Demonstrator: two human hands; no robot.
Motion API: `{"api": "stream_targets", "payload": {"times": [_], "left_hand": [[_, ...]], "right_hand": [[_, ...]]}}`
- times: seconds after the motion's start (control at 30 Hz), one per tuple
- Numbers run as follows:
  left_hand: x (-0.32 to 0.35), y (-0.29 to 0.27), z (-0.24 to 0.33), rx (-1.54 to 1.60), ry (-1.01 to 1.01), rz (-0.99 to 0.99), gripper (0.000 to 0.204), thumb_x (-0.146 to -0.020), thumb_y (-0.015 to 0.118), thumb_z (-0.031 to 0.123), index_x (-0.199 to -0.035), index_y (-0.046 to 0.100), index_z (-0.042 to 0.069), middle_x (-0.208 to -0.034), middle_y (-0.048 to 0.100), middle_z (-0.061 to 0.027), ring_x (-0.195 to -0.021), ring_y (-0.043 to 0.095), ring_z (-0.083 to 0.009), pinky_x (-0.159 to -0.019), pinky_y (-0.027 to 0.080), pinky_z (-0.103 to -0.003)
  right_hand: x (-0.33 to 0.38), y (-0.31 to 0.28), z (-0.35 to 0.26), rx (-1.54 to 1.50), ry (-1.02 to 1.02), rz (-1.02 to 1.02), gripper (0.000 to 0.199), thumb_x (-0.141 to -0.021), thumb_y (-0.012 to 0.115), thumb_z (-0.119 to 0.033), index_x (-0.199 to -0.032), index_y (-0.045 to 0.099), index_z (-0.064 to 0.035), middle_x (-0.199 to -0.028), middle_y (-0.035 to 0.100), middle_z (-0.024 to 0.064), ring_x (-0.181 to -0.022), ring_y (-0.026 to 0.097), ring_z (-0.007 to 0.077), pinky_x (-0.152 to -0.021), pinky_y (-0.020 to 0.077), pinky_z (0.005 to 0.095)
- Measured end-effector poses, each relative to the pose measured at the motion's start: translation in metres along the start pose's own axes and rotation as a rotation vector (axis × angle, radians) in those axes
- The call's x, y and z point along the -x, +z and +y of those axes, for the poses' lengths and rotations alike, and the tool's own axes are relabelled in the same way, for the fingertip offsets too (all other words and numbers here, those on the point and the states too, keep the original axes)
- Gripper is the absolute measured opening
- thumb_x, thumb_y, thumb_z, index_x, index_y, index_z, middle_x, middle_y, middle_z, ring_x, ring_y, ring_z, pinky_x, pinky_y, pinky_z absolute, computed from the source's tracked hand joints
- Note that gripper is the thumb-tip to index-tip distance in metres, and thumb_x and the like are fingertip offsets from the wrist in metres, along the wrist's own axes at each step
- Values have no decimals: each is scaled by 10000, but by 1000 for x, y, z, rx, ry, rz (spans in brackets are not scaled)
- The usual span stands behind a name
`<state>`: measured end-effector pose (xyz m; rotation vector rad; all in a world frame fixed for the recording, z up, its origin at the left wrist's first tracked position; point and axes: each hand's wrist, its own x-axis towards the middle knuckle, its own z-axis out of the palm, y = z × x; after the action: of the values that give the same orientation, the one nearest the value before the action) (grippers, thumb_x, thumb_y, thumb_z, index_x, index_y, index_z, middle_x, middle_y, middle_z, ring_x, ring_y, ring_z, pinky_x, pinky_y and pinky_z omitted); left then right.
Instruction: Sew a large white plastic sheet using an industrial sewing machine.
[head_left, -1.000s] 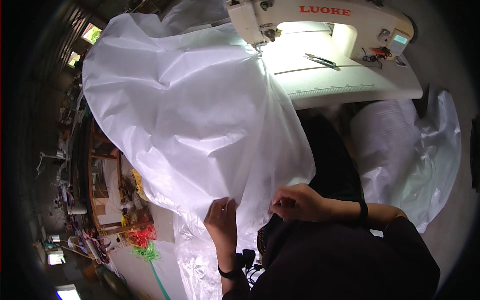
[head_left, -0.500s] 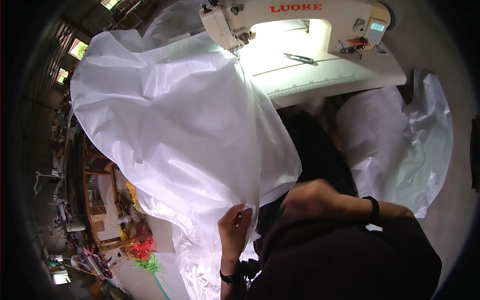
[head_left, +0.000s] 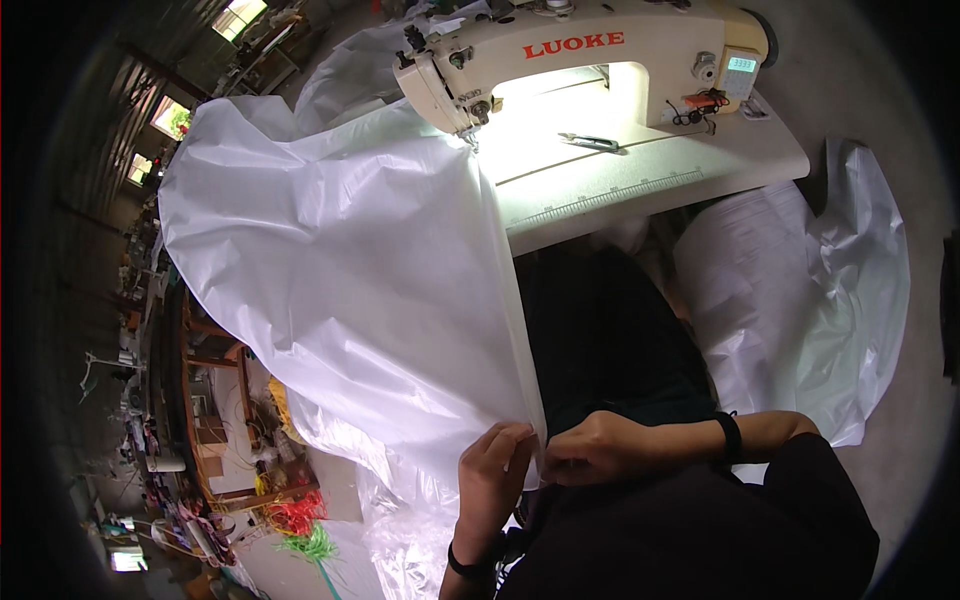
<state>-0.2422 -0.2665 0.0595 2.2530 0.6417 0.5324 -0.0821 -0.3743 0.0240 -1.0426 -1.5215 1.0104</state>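
Nearest the body, a narrow folded edge (head_left: pixel 519 350) of the white sheet (head_left: pixel 350 270) is being pinched between the thumb and fingers of the left hand (head_left: pixel 492 472). Just beside it, the fingers of the right hand (head_left: pixel 597 447) are curling in and appear to be gripping the same edge; their tips are partly being hidden. Half a second ago the right hand was being held apart from the sheet, and slack was bulging over the lap; now that side is being drawn into a nearly straight line. The fold is thus, it seems, being better aligned with the stitching point. Farther off, the sheet is lying draped to the left of the machine bed (head_left: pixel 590 195), its upper end reaching the needle area (head_left: pixel 471 137) of the sewing machine (head_left: pixel 655 95). Behind the bed's front edge, a cutter knife (head_left: pixel 592 143) is being left untouched.
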Motion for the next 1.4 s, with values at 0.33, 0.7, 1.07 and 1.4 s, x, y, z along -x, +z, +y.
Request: {"api": "stream_targets", "payload": {"times": [0.33, 0.7, 1.07, 1.4], "left_hand": [[21, 4, -13, 529, -341, -245, 181, -929, 635, 92, -1078, 613, -10, -897, 609, -68, -833, 590, -118, -750, 529, -298], [-21, 12, -17, -197, 525, 6, 165, -704, 643, 69, -828, 534, 60, -769, 570, -78, -661, 613, -248, -567, 499, -362], [-51, 6, -24, -103, 534, -335, 94, -750, 612, 53, -796, 536, 83, -680, 505, -70, -577, 568, -260, -496, 444, -372], [-109, 6, -53, -323, 452, -200, 105, -755, 625, 50, -755, 532, 100, -640, 525, -86, -561, 575, -301, -504, 455, -392]], "right_hand": [[0, 13, -12, 675, -178, 7, 217, -773, 757, -159, -838, 571, -68, -685, 608, 57, -555, 628, 225, -478, 490, 326], [-50, -20, 85, -658, 940, 357, 457, -978, 567, -242, -1335, 468, 24, -1211, 612, 142, -1090, 595, 228, -941, 475, 335], [-152, -136, 90, 1016, 564, 376, 531, -906, 538, -146, -1373, 426, 81, -783, 685, 120, -733, 683, 314, -624, 533, 410], [-166, -108, 88, 1279, 675, 274, 537, -878, 552, -70, -1385, 448, 72, -743, 690, 62, -640, 684, 222, -499, 525, 354]]}}
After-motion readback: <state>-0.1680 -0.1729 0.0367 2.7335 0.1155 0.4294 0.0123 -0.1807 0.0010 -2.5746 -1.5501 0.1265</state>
